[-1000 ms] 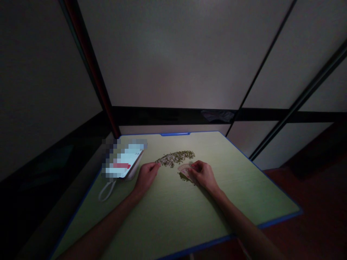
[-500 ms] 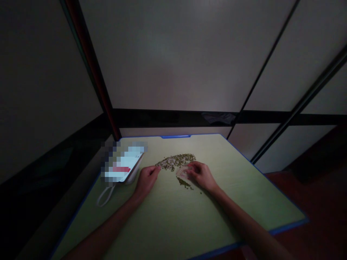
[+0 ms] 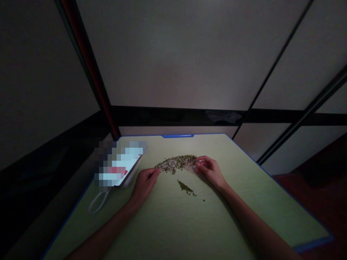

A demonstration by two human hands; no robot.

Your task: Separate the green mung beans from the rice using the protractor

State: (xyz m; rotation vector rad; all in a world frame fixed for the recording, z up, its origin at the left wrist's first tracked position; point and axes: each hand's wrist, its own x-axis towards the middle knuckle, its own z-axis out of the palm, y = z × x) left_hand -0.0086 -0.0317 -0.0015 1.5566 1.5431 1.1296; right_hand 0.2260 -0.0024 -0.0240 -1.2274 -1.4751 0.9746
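Note:
A heap of small green and pale grains (image 3: 177,163) lies on a light green table (image 3: 173,224) in dim light. My left hand (image 3: 145,182) rests at the heap's left tip with fingers pinched together. My right hand (image 3: 210,170) sits at the heap's right end, fingers curled around a small pale thing I cannot make out. A smaller streak of green grains (image 3: 185,187) lies apart, just nearer to me, between the two hands.
A lit phone (image 3: 121,168) with a white cord (image 3: 97,204) lies at the table's left edge. The table has a blue rim (image 3: 177,136). Pale wall panels with dark frames stand behind, and a dark floor shows to the right.
My right hand has moved from the small streak of grains up and right to the big heap's right end. The left hand has stayed at the heap's left tip.

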